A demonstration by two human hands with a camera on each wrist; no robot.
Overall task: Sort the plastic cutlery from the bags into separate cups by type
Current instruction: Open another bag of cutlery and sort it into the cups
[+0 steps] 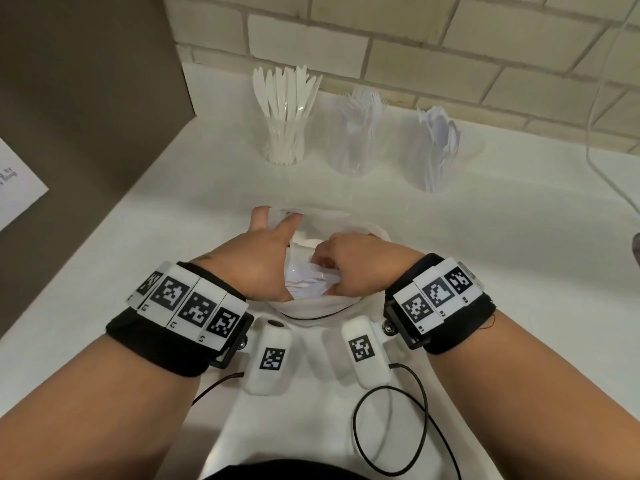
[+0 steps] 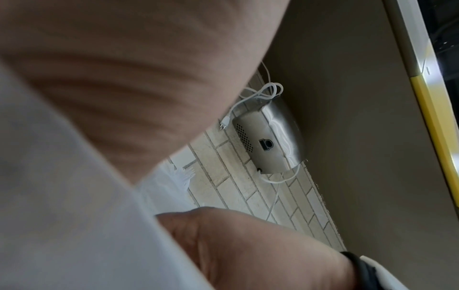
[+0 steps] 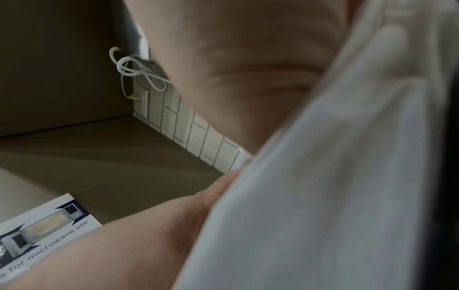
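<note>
Cutlery [image 1: 313, 285], white plastic, heaped inside an open clear bag [image 1: 332, 223] at the near middle of the white counter [image 1: 485, 237]. Right hand [image 1: 349, 268] dug into the bag's mouth, fingers curled down among the pieces; whether pinching one piece or several, cannot tell. Left hand [image 1: 266, 258] at the bag's left side, fingers stretched forward and fairly straight along the plastic, thumb lying over the bag's opening, holding the mouth apart; no curl round anything visible. Both hands touching the bag, nearly touching each other across the opening. Black bands with white coded tags on both wrists, small white camera pods just behind the hands, thin black cables trailing back toward the body.

Beyond the bag, well apart from it, three clear cups in a row near the tiled wall [image 1: 415, 46]: knife cup [image 1: 285, 140] on the left, blades up and fanned out; fork cup [image 1: 356, 147] in the middle, tines up; spoon cup [image 1: 438, 157] on the right, bowls up. All three upright, not touching one another.

Left wrist view mostly filled by blurred palm and pale bag film, with fork tines and a metal wall unit [image 2: 268, 137] beyond. Right wrist view likewise blurred skin and bag film, plus a printed microwave notice [image 3: 42, 231] at lower left.
</note>
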